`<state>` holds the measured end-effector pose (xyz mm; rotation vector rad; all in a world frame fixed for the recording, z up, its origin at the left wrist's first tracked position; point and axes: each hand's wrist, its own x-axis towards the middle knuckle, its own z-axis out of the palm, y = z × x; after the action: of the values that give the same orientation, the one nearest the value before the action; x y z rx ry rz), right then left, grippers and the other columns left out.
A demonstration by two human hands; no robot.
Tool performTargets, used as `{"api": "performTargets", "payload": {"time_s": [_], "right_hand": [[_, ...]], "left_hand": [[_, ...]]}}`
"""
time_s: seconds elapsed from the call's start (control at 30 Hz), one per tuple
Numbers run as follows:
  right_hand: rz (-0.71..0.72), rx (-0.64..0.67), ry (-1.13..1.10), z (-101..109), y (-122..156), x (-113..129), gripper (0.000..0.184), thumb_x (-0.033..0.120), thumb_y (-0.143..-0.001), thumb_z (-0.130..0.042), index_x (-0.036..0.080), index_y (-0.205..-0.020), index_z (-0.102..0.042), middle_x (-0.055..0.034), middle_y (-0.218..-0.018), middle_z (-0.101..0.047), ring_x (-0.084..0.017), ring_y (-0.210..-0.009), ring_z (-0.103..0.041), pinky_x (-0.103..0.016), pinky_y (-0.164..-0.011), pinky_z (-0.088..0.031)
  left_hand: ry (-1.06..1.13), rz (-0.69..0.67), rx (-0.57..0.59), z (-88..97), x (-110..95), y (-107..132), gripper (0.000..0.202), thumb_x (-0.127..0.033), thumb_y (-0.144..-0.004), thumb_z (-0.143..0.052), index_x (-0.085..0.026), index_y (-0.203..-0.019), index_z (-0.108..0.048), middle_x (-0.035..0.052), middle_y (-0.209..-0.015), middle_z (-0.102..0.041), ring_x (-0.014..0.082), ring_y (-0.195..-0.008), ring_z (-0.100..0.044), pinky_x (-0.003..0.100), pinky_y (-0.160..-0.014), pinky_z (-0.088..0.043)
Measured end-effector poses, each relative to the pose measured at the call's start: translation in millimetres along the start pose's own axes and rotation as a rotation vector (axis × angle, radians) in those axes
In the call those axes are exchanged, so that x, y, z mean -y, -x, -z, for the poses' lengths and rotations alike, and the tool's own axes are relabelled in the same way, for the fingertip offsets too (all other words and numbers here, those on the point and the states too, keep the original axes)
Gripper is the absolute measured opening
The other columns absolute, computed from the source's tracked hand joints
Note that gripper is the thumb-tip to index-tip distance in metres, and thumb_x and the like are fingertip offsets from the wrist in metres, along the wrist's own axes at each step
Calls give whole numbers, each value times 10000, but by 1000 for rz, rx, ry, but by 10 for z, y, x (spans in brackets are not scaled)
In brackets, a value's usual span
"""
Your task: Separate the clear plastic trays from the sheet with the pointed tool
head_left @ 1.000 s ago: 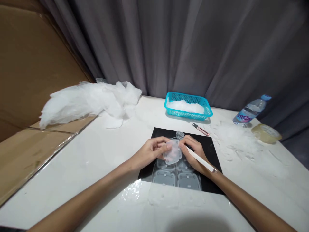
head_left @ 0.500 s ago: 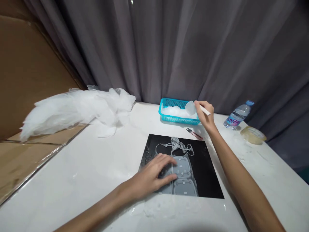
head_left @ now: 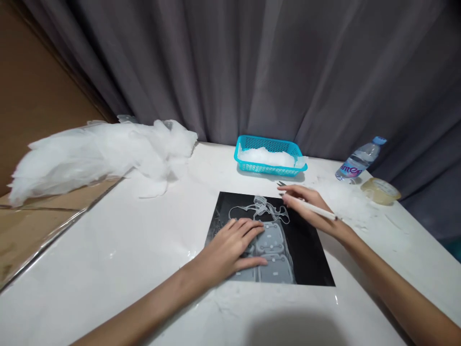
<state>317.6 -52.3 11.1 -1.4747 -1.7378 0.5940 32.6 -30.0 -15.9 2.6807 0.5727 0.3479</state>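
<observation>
My left hand lies flat with fingers spread on a black sheet, partly over grey rounded panels that look like an X-ray print. Pale looping cord shapes show above its fingers. In my right hand is a slim white pen-like stick, its rear end slanting back over the wrist. This hand is just above the sheet's upper right edge, with its fingertips over the thread snips. Only the blades of the snips show, so I cannot tell whether the fingers touch them.
A blue basket at the back holds white fluffy material. To the right are a water bottle, a tape roll and wispy fibres. A white fluffy heap lies left on cardboard.
My right hand has come from the basket toward me, down to the snips, keeping the white stick. A translucent piece it held now lies at the basket's right end. My left hand stays on the sheet.
</observation>
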Motion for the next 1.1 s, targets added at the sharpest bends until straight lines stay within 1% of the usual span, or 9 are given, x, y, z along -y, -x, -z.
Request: {"api": "performTargets", "payload": {"time_s": [0.07,0.17,0.33,0.5,0.57,0.67,0.73,0.87,1.1], "right_hand": [[-98,132,-117,-38,232,56,370,450,-976,-663,231,-1273,-700,-36,-971,-756,-201,-866,-711,-318,-787,-539],[-166,284,-201,-55,470,137,323,464,-952,-712,237,-1181,-723,-34,-990,-781,-207,-894,-734,-298,-780,-548],[-6,394,-102,-50,571,196,236,444,-999,-666,227,-1031,-754,-31,-999,-775,-187,-893,-712,-291,-836,-535],[183,379,-10,-93,585,157,183,371,-1050,-598,226,-1081,-705,-51,-1043,-725,-199,-978,-681,-328,-891,-533],[206,364,-4,-121,601,131,160,351,-1052,-598,229,-1102,-690,-60,-1067,-709,-207,-1012,-669,-343,-911,-534],[221,351,-26,-162,616,88,145,329,-1046,-611,231,-1125,-683,-65,-1073,-703,-210,-1018,-665,-347,-905,-540],[237,342,-39,-185,614,63,133,312,-1044,-615,231,-1119,-688,-58,-1055,-705,-206,-1004,-668,-341,-897,-539],[223,312,-41,-214,582,50,123,296,-1049,-606,232,-1095,-700,-48,-1043,-713,-198,-994,-669,-335,-908,-531],[260,346,-40,-235,544,92,138,295,-1066,-570,231,-1086,-690,-48,-1057,-724,-199,-1030,-660,-338,-952,-534]], "left_hand": [[-1,5,-2,25,50,-25,656,-629,-974,-590,-202,-1470,-548,108,-1482,-619,324,-1356,-547,505,-1127,-427],[19,17,9,64,133,-49,673,-641,-964,-599,-264,-1518,-533,67,-1513,-610,307,-1353,-544,486,-1140,-406],[-7,33,11,92,281,-77,716,-689,-967,-554,-303,-1565,-483,44,-1580,-552,310,-1411,-489,510,-1183,-356],[-45,54,-16,120,336,-97,680,-677,-973,-569,-303,-1538,-515,59,-1613,-508,317,-1459,-457,512,-1183,-367],[-50,50,-47,115,276,-95,616,-634,-981,-599,-285,-1487,-565,78,-1589,-526,324,-1449,-466,509,-1168,-386],[-29,12,-108,72,123,-92,424,-517,-1009,-631,-250,-1337,-655,92,-1474,-602,317,-1384,-516,492,-1140,-414],[-14,-1,-104,29,32,-91,348,-453,-1031,-618,-225,-1291,-654,99,-1407,-631,304,-1342,-551,474,-1126,-429],[21,14,-72,-39,-18,-83,370,-455,-1042,-598,-212,-1321,-611,104,-1393,-632,286,-1323,-580,436,-1128,-441],[28,23,-111,-65,23,-86,405,-499,-1029,-604,-210,-1313,-619,101,-1401,-658,278,-1304,-619,424,-1108,-474]]}}
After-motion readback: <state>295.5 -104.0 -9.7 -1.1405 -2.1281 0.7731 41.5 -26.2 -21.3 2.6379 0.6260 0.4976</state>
